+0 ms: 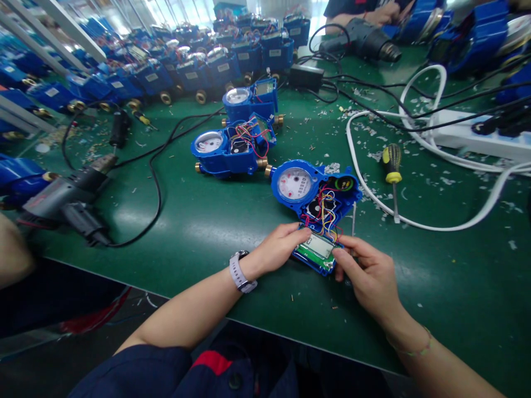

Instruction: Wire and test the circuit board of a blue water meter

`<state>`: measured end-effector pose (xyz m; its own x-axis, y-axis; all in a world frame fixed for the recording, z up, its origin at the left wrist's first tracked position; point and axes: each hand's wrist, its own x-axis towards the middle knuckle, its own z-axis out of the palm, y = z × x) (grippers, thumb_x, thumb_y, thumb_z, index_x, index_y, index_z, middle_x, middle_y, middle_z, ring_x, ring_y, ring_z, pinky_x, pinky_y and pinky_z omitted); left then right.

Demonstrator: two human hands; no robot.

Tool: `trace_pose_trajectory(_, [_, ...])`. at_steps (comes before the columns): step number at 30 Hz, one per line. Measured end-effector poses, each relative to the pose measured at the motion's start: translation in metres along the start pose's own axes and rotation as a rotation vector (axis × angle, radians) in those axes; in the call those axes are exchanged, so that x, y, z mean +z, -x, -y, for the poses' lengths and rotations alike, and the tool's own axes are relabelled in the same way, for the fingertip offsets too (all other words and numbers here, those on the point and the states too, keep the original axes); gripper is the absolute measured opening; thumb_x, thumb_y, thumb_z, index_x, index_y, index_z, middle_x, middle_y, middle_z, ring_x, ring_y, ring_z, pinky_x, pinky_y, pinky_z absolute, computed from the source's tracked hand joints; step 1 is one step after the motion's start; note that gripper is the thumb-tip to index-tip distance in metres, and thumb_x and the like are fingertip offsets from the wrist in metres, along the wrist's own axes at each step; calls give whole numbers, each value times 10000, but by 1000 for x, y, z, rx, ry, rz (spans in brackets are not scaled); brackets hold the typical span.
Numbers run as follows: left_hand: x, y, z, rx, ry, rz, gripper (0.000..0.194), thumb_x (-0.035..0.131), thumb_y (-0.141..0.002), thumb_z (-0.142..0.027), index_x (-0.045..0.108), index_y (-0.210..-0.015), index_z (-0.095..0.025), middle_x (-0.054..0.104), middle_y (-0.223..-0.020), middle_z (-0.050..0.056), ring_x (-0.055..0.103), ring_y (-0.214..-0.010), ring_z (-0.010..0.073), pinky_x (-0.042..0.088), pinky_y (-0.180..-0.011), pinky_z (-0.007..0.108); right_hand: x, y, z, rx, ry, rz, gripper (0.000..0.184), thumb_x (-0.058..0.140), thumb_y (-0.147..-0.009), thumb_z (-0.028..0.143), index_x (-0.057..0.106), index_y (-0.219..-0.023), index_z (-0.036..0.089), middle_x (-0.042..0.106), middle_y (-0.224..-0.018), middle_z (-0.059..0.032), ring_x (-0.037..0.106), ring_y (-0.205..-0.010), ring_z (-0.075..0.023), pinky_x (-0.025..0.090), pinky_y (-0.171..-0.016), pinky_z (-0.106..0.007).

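Note:
A blue water meter (295, 185) lies opened on the green bench, its round dial facing up and coloured wires (327, 207) spilling from its housing. Those wires run to a display board (317, 246), a green circuit board with a small LCD in a blue cover. My left hand (286, 247) grips the board's left edge, thumb on top. On the opposite side, my right hand (365, 271) pinches the right edge between thumb and fingers. Part of a thin metal shaft (354, 218) shows just beyond my right fingers; its other end is hidden.
Two more blue meters (226, 157) stand behind. A yellow-black screwdriver (392, 166), white cable (352, 132) and power strip (468, 132) lie right. An electric screwdriver (70, 199) lies left. Rows of meters (191, 72) fill the back; a co-worker's hand (384, 14) and heat gun (360, 41) are far right.

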<state>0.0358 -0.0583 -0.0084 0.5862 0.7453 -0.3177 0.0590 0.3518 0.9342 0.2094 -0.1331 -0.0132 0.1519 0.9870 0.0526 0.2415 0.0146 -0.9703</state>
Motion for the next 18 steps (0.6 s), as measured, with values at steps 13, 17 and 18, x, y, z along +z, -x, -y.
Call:
trace_pose_trajectory(13, [-4,-1,4,-7,54,124,339,696,-795,-376,662,-991,-101,711,-944,80,627,-817,167,475,-801,293,1,-1,1,-24,-12,-4,216,634,-841,308,686,-955,131,552,-470,48,522,-363,-120,444,-396,-234])
trace_pose_trajectory(17, [-4,-2,6,-19,97,128,376,727,-768,-420,671,-969,-107,714,-929,76,627,-803,161,474,-786,283,0,-1,1,-6,17,-1,235,628,-844,329,694,-964,137,558,-477,43,521,-365,-125,449,-399,-249])
trace_pose_trajectory(18, [-5,-2,6,-16,100,129,374,724,-770,-421,673,-968,-109,714,-934,76,627,-811,163,474,-793,284,-1,-1,1,-5,20,0,236,629,-844,331,694,-965,139,557,-475,44,520,-364,-126,450,-399,-250])
